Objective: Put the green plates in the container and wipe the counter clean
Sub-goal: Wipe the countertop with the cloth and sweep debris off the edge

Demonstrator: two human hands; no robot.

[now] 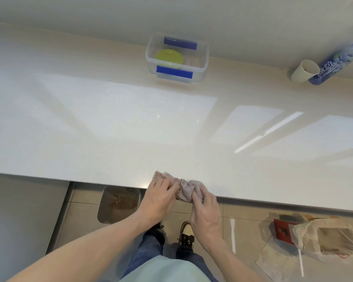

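A clear plastic container (202,58) with blue clips stands at the back of the pale counter (110,123), by the wall. Green plates (169,57) lie inside it on the left. At the counter's front edge a crumpled pinkish cloth (184,189) is held between both hands. My left hand (158,200) presses on its left part, fingers curled over it. My right hand (206,212) pinches its right end, partly over the edge.
A beige paper cup (304,71) and a blue-labelled bottle (334,62) stand at the back right by the wall. On the tiled floor below are a bin (118,202) on the left and a red box under a plastic bag (324,239) on the right.
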